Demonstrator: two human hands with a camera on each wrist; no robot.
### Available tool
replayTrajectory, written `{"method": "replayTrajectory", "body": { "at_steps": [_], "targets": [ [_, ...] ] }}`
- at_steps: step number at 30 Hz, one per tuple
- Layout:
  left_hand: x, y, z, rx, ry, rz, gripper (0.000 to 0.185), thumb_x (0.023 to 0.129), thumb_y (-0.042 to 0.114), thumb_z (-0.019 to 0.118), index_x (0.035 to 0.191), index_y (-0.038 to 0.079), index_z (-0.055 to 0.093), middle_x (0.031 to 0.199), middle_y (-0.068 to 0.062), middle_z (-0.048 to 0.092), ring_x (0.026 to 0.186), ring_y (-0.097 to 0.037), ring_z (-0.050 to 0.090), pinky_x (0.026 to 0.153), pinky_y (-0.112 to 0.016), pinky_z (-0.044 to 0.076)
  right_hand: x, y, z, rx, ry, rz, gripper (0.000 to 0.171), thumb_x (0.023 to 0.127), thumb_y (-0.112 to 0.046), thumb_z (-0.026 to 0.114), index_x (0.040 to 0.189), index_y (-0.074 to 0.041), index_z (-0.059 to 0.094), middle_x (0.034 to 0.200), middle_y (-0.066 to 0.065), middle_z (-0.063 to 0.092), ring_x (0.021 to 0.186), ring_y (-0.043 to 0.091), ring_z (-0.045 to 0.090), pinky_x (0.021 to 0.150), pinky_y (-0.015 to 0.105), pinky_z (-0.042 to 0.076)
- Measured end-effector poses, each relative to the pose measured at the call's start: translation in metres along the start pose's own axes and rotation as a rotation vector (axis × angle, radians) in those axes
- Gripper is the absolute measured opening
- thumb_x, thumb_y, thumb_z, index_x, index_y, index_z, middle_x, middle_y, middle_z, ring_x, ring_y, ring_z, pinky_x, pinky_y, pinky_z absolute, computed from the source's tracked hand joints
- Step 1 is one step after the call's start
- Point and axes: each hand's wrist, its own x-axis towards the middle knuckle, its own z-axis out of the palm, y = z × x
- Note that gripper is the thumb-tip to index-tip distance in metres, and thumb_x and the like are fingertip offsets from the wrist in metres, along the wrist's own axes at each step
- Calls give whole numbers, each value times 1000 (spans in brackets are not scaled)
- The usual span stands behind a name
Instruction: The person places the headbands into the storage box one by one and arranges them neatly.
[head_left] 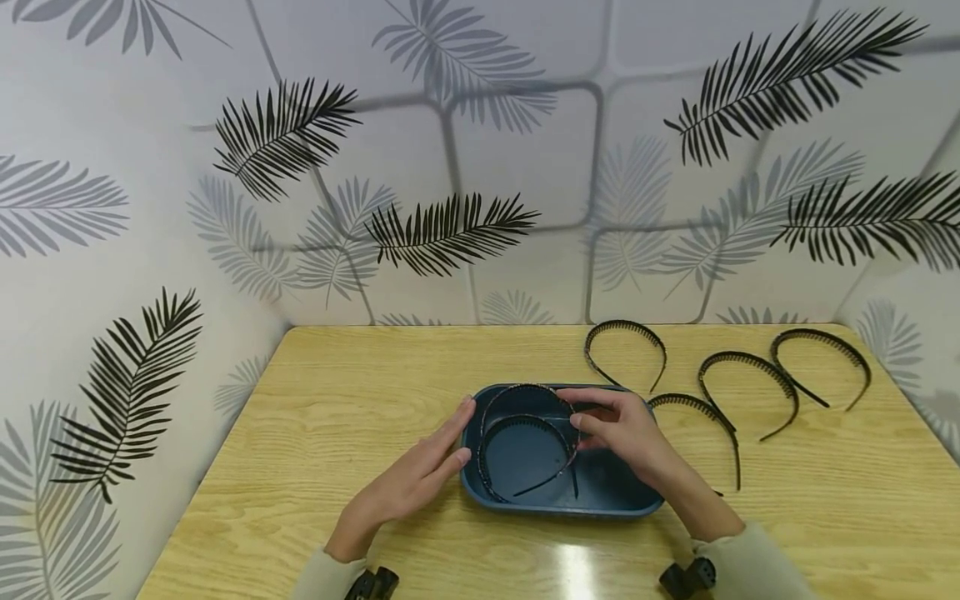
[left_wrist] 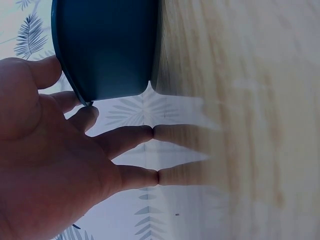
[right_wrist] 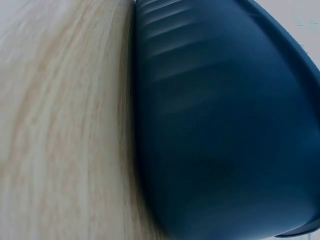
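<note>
A dark blue oblong basin (head_left: 615, 492) sits on the table with two black headbands inside. My right hand (head_left: 630, 433) reaches over the basin's right part and pinches the side of a patterned headband (head_left: 527, 385) between thumb and fingers. Below that band lies a second, toothed headband (head_left: 525, 418). My left hand (head_left: 412, 483) rests against the basin's left end with its fingers extended. In the left wrist view, the thumb (left_wrist: 47, 72) touches the basin's rim, while other fingertips meet the glossy tabletop. The right wrist view shows the basin's outer wall (right_wrist: 225, 125) but not the hand.
Several toothed black headbands lie right of and behind the basin, among them a back one (head_left: 626, 323), a far right one (head_left: 821, 335) and a near one (head_left: 686, 398) by the basin's rim. A leaf-patterned wall (head_left: 525, 283) closes off the wooden table (head_left: 337, 400) behind.
</note>
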Motion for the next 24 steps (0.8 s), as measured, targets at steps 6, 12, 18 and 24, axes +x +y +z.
{"method": "replayTrajectory", "body": {
  "at_steps": [6,12,18,24],
  "targets": [
    [0,1,0,-1,2,2,62,113,26,41,166,12,11,171,-2,5,157,-24,8,125,-46,15,0,2,-1,-39,-3,-33,38,96,9,65,133,11,62,137,31,59,92,23,69,69,37,63],
    [0,-1,1,-1,1,3,63,113,25,42,166,11,11,171,-3,5,157,-28,8,125,-47,15,-1,4,-1,-49,-15,-28,38,96,9,65,133,13,62,136,33,58,94,24,70,69,38,63],
    [2,2,1,-8,-10,8,63,113,26,41,166,12,11,171,-3,5,157,-21,7,125,-45,14,0,5,-1,-75,-32,-27,36,95,10,65,132,12,63,134,32,60,90,23,70,69,40,63],
    [1,0,0,0,-2,0,62,113,25,41,166,11,11,171,-5,5,157,-23,7,125,-47,15,3,6,1,-111,-48,-31,35,96,9,64,131,12,64,135,32,59,92,29,71,69,39,63]
  ]
}}
